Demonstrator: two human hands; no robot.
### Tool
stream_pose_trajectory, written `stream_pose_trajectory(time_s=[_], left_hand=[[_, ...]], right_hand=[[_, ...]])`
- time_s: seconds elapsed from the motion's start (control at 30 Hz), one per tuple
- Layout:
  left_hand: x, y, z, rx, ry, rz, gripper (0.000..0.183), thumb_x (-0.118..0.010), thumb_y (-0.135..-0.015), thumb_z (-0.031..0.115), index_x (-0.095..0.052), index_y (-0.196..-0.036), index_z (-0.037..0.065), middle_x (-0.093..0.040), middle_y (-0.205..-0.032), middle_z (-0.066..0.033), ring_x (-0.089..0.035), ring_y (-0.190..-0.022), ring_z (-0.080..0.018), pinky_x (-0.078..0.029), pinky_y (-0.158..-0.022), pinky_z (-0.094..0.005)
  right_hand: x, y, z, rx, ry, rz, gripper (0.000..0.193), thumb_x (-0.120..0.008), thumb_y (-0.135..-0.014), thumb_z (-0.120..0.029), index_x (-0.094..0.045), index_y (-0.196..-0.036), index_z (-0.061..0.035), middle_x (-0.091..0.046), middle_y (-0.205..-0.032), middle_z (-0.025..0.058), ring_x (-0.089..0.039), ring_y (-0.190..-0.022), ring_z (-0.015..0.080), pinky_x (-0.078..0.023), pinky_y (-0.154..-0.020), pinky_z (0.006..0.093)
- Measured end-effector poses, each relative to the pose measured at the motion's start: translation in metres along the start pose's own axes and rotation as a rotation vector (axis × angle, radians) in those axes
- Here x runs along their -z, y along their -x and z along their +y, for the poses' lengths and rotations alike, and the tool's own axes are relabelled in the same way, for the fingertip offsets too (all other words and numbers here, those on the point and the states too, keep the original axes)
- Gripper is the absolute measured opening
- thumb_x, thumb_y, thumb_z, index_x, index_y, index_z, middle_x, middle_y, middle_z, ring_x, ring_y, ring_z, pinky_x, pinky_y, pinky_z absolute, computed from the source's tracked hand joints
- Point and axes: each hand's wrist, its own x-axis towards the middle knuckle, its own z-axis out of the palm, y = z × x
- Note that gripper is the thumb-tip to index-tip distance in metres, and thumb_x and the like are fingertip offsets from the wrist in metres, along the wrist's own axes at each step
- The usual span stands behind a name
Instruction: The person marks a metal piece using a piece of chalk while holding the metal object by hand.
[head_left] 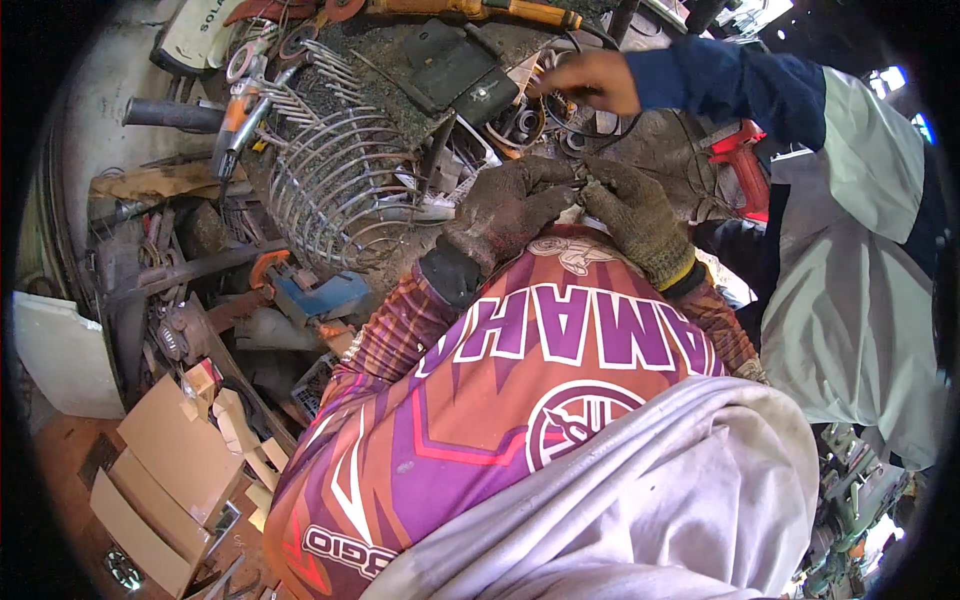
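Both of my hands wear dirty knitted work gloves and meet in front of my chest. My left hand (503, 214) has its fingers curled and its thumb and fingertips pressed together. Against it, my right hand (636, 212) is closed in a pinch. Between the fingertips is a small dark piece, mostly hidden, whose kind I cannot make out. Just beyond the hands lies a dark flat metal case (462, 78) on the gritty work surface. Left of my left hand rests a curved rack of bent metal rods (340, 165).
Another person's hand (590, 82) reaches in from the right, in a navy sleeve (735, 85), near loose cables and small parts. An orange and grey power tool (238, 118) lies at left. A blue metal tool (325, 295), cardboard (185, 445) and a red tool (742, 168) are around.
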Motion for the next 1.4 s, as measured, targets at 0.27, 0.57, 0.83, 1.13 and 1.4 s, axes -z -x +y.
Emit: stream_pose_trajectory(time_s=[0.27, 0.57, 0.83, 1.13, 1.4], left_hand=[[-0.001, 0.001, 0.007, -0.015, 0.007, 0.014, 0.03, -0.066, -0.093, 0.021, -0.067, -0.114, 0.0, -0.068, -0.09, -0.0058, -0.062, -0.076, -0.0103, -0.052, -0.069, -0.027], [-0.007, 0.003, -0.001, -0.039, 0.142, 0.114, 0.028, -0.064, -0.094, 0.015, -0.065, -0.116, -0.002, -0.069, -0.095, -0.0064, -0.064, -0.082, -0.0096, -0.053, -0.075, -0.0247], [-0.003, 0.006, 0.003, 0.042, 0.468, 0.164, 0.027, -0.064, -0.095, 0.016, -0.068, -0.116, 0.001, -0.071, -0.098, -0.005, -0.065, -0.083, -0.0078, -0.055, -0.071, -0.0224], [-0.005, 0.011, 0.012, 0.092, 0.423, 0.171, 0.027, -0.063, -0.096, 0.019, -0.066, -0.114, -0.001, -0.069, -0.088, -0.0057, -0.063, -0.075, -0.0097, -0.054, -0.067, -0.0249], [-0.005, 0.017, 0.005, 0.085, 0.335, 0.14, 0.029, -0.066, -0.096, 0.023, -0.066, -0.113, 0.0, -0.069, -0.088, -0.0064, -0.065, -0.075, -0.011, -0.055, -0.068, -0.0259]], right_hand=[[-0.002, 0.002, -0.002, -0.203, -0.208, -0.012, 0.044, -0.07, -0.091, -0.024, -0.061, -0.125, 0.0014, -0.07, -0.109, 0.0177, -0.067, -0.097, 0.0201, -0.053, -0.083, 0.0327], [-0.007, 0.005, 0.009, -0.226, -0.303, -0.025, 0.049, -0.073, -0.09, -0.025, -0.059, -0.129, -0.0003, -0.07, -0.111, 0.016, -0.066, -0.096, 0.0164, -0.053, -0.083, 0.0306], [-0.004, 0.008, 0.014, -0.326, -0.232, 0.006, 0.047, -0.074, -0.088, -0.03, -0.064, -0.123, 0.0006, -0.07, -0.109, 0.0186, -0.068, -0.096, 0.0207, -0.053, -0.084, 0.0329], [-0.004, 0.012, 0.009, -0.283, -0.246, 0.022, 0.042, -0.072, -0.09, -0.029, -0.067, -0.117, 0.0019, -0.072, -0.103, 0.0176, -0.068, -0.094, 0.0196, -0.052, -0.083, 0.0327], [-0.01, 0.02, 0.022, -0.349, -0.312, 0.032, 0.043, -0.072, -0.09, -0.029, -0.067, -0.118, 0.0029, -0.072, -0.104, 0.0179, -0.068, -0.095, 0.0191, -0.052, -0.084, 0.0324]])
